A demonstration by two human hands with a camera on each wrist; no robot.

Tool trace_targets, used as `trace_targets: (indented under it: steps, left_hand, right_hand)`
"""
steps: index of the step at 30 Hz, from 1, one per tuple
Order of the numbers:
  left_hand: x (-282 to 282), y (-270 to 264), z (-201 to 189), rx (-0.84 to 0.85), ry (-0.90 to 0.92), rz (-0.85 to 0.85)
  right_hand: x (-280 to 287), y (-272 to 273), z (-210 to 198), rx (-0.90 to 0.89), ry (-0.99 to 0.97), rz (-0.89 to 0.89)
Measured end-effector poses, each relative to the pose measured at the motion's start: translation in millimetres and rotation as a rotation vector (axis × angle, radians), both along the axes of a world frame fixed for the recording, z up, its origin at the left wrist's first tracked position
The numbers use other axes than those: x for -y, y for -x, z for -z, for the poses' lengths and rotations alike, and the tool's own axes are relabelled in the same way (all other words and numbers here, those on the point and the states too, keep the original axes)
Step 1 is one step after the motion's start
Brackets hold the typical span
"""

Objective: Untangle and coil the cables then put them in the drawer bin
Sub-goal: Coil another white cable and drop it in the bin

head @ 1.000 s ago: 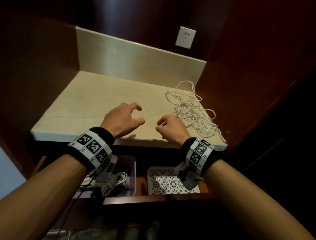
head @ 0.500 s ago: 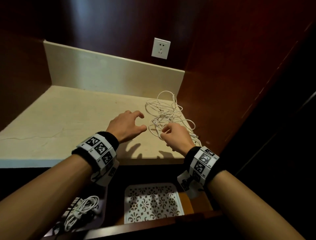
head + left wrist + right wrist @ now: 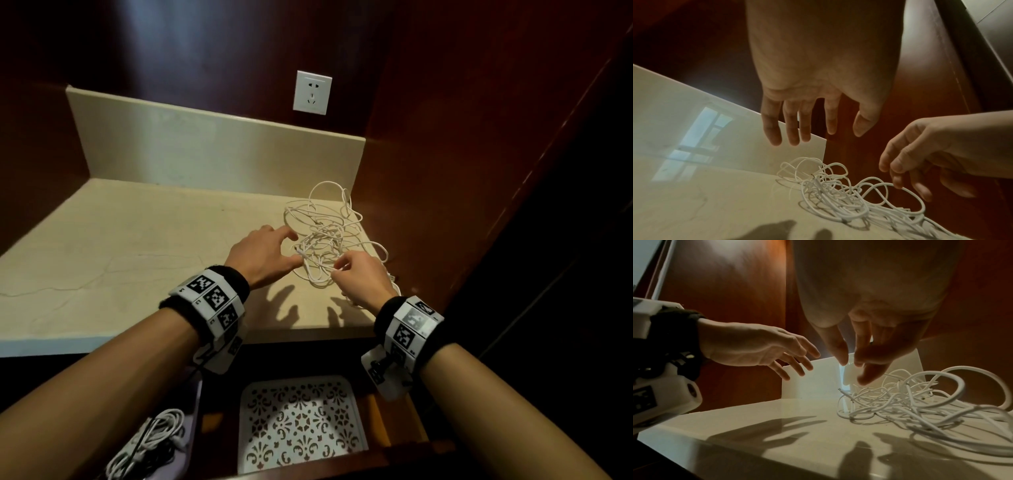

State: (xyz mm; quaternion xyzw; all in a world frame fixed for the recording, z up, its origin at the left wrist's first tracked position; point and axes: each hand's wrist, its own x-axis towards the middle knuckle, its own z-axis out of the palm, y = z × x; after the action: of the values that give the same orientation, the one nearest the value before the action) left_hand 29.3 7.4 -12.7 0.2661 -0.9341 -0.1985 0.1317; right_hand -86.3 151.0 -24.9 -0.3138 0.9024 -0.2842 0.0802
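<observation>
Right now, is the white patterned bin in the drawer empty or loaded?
Empty: the white patterned bin shows only bare lattice floor; the tangled white cables lie on the countertop.

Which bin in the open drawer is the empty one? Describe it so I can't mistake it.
Start at the cream countertop and look straight down into the open drawer below its front edge. The empty bin is the white tray on the right, with a cut-out floral pattern. The bin on its left is plain and already holds coiled white cables.

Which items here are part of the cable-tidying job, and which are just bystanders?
Job: tangled white cables on the countertop; white patterned bin in the open drawer; left hand; right hand.
Bystanders: wall socket; purple bin holding coiled cables.
</observation>
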Motion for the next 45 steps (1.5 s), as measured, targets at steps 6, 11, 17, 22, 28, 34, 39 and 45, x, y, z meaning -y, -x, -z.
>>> trace_targets:
  steps: [6, 11, 17, 22, 28, 34, 39, 45]
  left_hand:
    - [1.4, 11.3, 0.1, 0.015, -0.001, -0.012]
    - [2.6, 17.3, 0.2, 0.022, 0.000, -0.032]
    - [4.5, 21.0, 2.6, 0.028, -0.005, -0.058]
    - [11.1, 18.1, 4.8, 0.064, -0.009, -0.080]
    - [23.2, 17.4, 3.3, 0.083, -0.012, -0.076]
    - [29.1, 16.9, 5.5, 0.077, -0.029, -0.055]
    - [31.4, 12.8, 9.3, 0.072, -0.050, -0.029]
    - [33.4, 7.3, 9.0, -0.006, -0.136, -0.017]
  right_hand:
    - [2.3, 17.1, 1.9, -0.034, -0.023, 0.006]
    - [8.0, 24.6, 6.0, -0.037, -0.043, -0.011]
    - [24.1, 31.2, 11.5, -0.051, -0.064, -0.046]
    - [39.7, 36.1, 17.8, -0.064, -0.108, -0.078]
    - [60.0, 41.4, 19.5, -0.048, -0.248, -0.136]
    - [72.1, 39.6, 22.7, -0.102, -0.340, -0.097]
    - [73.9, 36.4, 27.1, -0.145, -0.330, -0.131]
    - [71.2, 32.2, 25.9, -0.110, -0.143, -0.204]
